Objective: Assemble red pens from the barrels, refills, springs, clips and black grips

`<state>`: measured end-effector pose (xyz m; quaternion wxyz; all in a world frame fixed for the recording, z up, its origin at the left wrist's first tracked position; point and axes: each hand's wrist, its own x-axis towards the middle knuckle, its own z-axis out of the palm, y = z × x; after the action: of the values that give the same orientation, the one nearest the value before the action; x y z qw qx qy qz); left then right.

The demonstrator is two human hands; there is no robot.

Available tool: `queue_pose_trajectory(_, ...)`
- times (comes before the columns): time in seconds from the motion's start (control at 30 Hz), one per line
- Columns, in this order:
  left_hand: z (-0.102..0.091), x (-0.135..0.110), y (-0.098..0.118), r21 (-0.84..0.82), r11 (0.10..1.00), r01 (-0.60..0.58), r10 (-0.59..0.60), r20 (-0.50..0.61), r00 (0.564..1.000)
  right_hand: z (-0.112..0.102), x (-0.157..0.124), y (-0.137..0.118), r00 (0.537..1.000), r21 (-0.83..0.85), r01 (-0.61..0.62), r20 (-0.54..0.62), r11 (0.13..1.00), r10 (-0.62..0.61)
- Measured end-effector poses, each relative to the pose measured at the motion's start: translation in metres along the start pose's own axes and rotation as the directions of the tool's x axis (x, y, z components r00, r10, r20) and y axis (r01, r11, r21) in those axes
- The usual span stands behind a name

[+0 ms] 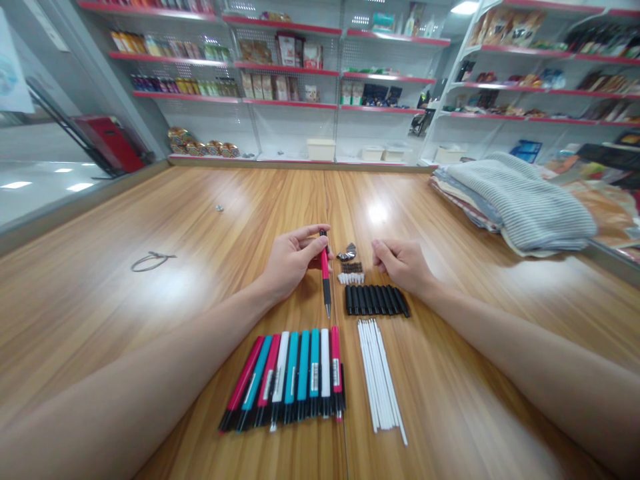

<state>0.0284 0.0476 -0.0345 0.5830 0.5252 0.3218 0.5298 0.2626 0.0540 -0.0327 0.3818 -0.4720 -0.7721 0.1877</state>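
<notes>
My left hand [293,259] is closed on the upper end of a red pen [325,275] with a black grip, its tip pointing toward me. My right hand [403,265] rests on the wooden table [200,267] with fingers curled in a pinch; what they hold, if anything, is too small to see. Between the hands lie small metal parts [347,254], tiny springs [351,267] and white caps [351,278]. A row of black grips [376,300] lies by my right wrist. Nearer me lie several red, teal and white pens [290,377] and white refill tubes [380,380].
Folded cloths with a striped grey one on top [520,200] sit at the right edge. A loose band [150,261] and a small object [219,208] lie at the left. Store shelves with goods [290,73] line the back wall. A red case [113,141] stands far left.
</notes>
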Motion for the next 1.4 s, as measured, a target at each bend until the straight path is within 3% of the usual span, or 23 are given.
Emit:
queue_pose_trajectory(0.6,0.0007,-0.0002,0.0013,-0.007,0.999,-0.049,0.048,-0.069,0.996,0.0008,0.0001,0.0005,1.000,-0.022,0.003,0.027,1.000,-0.003)
queue_pose_trajectory(1.4,0.0002,-0.0003,0.0010,0.007,1.000,-0.022,0.022,-0.019,1.000,0.0007,-0.0004,0.0017,0.999,-0.060,0.006,0.039,0.998,-0.004)
